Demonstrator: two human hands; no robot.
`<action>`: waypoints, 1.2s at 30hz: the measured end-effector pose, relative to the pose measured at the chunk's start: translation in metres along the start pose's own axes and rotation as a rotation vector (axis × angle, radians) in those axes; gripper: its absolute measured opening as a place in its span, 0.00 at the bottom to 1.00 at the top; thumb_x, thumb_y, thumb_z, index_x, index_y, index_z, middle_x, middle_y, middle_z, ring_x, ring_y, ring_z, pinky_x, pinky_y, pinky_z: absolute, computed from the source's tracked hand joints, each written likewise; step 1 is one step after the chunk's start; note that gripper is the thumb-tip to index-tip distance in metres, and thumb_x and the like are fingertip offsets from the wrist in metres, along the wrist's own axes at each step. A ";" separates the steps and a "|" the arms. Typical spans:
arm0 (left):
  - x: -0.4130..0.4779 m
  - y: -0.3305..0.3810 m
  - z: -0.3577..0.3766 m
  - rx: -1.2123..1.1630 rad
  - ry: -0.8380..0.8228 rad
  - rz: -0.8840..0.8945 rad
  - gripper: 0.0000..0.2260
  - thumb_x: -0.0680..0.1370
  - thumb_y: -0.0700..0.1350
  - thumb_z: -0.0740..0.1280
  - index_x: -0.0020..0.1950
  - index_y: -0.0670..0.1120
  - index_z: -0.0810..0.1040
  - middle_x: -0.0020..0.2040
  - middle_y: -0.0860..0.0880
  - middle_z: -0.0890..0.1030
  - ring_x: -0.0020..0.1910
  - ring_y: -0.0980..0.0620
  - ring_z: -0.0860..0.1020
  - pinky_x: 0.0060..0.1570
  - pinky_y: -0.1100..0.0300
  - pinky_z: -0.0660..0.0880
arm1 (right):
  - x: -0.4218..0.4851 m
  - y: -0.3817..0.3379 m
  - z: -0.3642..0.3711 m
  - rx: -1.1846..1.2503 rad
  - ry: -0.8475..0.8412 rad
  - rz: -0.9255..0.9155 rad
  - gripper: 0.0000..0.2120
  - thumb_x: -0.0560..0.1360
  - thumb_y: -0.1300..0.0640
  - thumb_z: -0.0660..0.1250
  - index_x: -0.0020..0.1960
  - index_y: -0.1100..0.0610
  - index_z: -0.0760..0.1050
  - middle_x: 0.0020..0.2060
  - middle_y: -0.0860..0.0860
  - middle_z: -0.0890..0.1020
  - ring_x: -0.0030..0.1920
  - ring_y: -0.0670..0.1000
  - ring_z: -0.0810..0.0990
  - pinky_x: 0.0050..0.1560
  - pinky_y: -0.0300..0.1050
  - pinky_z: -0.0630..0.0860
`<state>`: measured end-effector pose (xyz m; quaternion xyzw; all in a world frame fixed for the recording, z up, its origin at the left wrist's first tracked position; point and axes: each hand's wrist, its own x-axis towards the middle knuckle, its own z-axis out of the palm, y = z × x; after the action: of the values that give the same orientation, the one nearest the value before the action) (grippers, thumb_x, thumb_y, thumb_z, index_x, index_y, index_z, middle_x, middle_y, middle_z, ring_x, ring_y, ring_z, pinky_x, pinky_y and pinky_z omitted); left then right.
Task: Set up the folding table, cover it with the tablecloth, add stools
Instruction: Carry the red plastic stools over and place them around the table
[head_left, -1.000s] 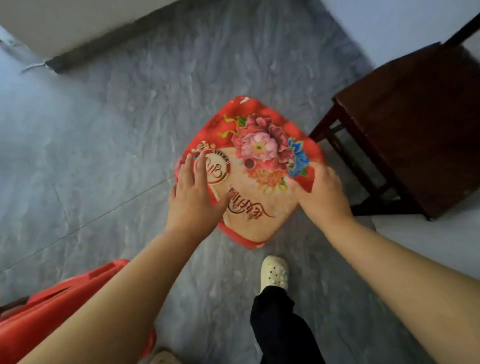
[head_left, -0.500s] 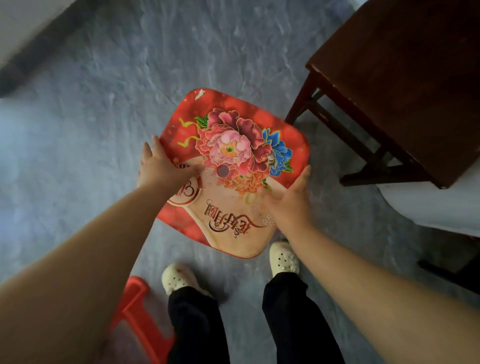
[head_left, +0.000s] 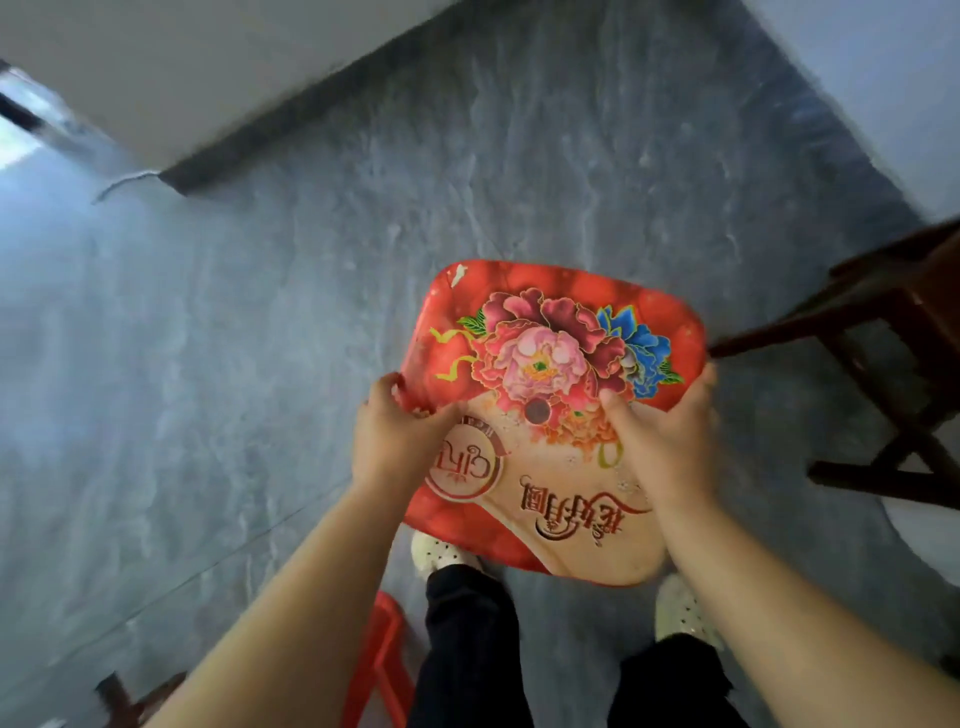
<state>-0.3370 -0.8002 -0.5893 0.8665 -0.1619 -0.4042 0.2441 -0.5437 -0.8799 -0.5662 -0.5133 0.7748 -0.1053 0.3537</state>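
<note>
Stool (head_left: 550, 364), red plastic, peony-printed seat facing up, over the grey floor (head_left: 260, 364) just ahead of the feet. Gripped at both sides: left hand (head_left: 395, 441) curled round the left edge with the thumb on top, right hand (head_left: 665, 447) wrapped round the right edge, thumb laid beside the centre hole. Legs hidden under the seat, so no telling whether they touch the floor. Near edge covering part of the pale perforated shoes (head_left: 436, 553). Right of the stool, dark wooden furniture (head_left: 904, 312), blurred and cut off by the frame edge. Below-left of the stool, a sliver of a second red stool (head_left: 376, 670), mostly behind the left forearm and the black trousers (head_left: 467, 649). Beyond the stool, dark skirting (head_left: 291, 130) under a pale wall.

Against half a second ago: left fingers now hooked round the edge rather than lying straight along it; seat larger in view; wooden furniture further right; skirting back in view.
</note>
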 end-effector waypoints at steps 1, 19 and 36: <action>0.007 -0.013 -0.032 -0.044 0.051 -0.031 0.43 0.55 0.63 0.75 0.66 0.51 0.67 0.56 0.48 0.77 0.53 0.49 0.78 0.53 0.47 0.76 | -0.010 -0.031 0.020 -0.018 -0.033 -0.038 0.49 0.68 0.44 0.73 0.77 0.57 0.47 0.70 0.59 0.66 0.69 0.58 0.67 0.67 0.53 0.67; 0.066 -0.178 -0.361 -0.356 0.911 -0.450 0.42 0.59 0.58 0.78 0.67 0.45 0.66 0.61 0.44 0.72 0.62 0.45 0.71 0.62 0.46 0.69 | -0.188 -0.364 0.344 -0.295 -0.892 -0.704 0.53 0.58 0.38 0.73 0.74 0.44 0.48 0.64 0.53 0.74 0.63 0.54 0.75 0.63 0.55 0.72; 0.045 -0.346 -0.482 -0.537 1.107 -0.780 0.40 0.58 0.64 0.75 0.65 0.47 0.71 0.58 0.45 0.77 0.59 0.45 0.73 0.59 0.47 0.71 | -0.387 -0.445 0.527 -0.659 -1.189 -1.022 0.31 0.57 0.42 0.71 0.59 0.38 0.69 0.48 0.42 0.83 0.50 0.50 0.82 0.54 0.57 0.77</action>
<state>0.0951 -0.3946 -0.5419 0.8490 0.4105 0.0102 0.3325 0.2090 -0.6388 -0.5449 -0.8468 0.1240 0.2661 0.4436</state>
